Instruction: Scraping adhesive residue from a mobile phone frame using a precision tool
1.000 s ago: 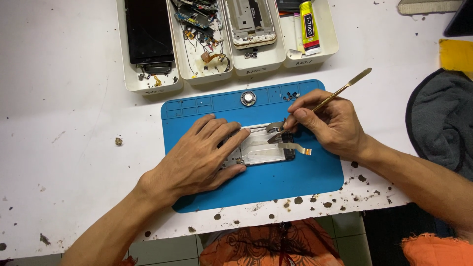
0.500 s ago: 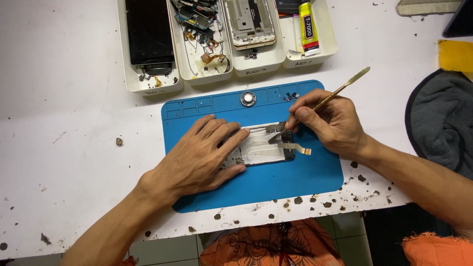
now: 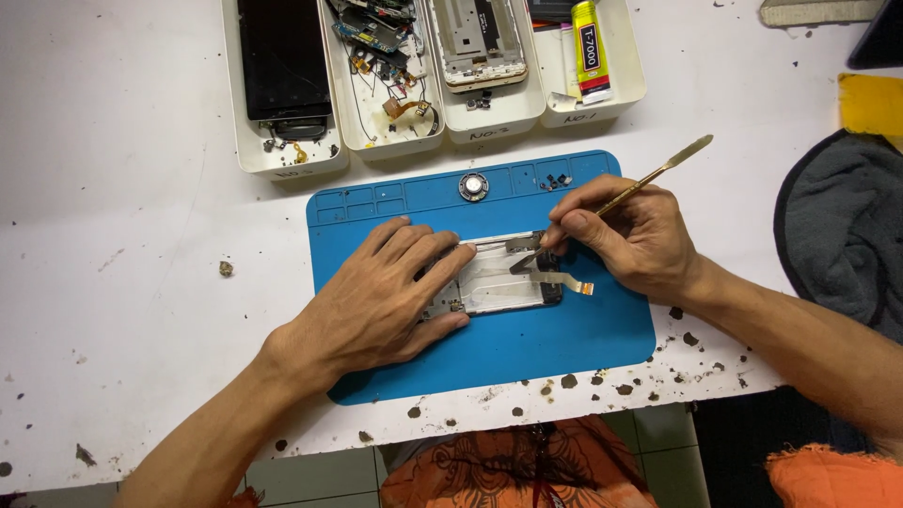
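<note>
The opened phone frame (image 3: 494,277) lies on the blue mat (image 3: 564,348) at the middle of the tabletop (image 3: 141,235), its long axis running from 9 to 3 o'clock. The left hand (image 3: 386,292) lies flat and spread over its 9 o'clock half, fingers pressing it down. The right hand (image 3: 625,235), at 3 o'clock, is closed in a pen grip on a thin metal spudger (image 3: 658,174) whose tip meets the frame's 3 o'clock end beside an orange-tipped ribbon cable (image 3: 564,282), the handle pointing toward 2 o'clock.

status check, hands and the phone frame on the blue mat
Left hand flat on phone frame. Right hand grips metal pry tool, tip at frame's top edge. Nothing blocking on blue mat.
</note>
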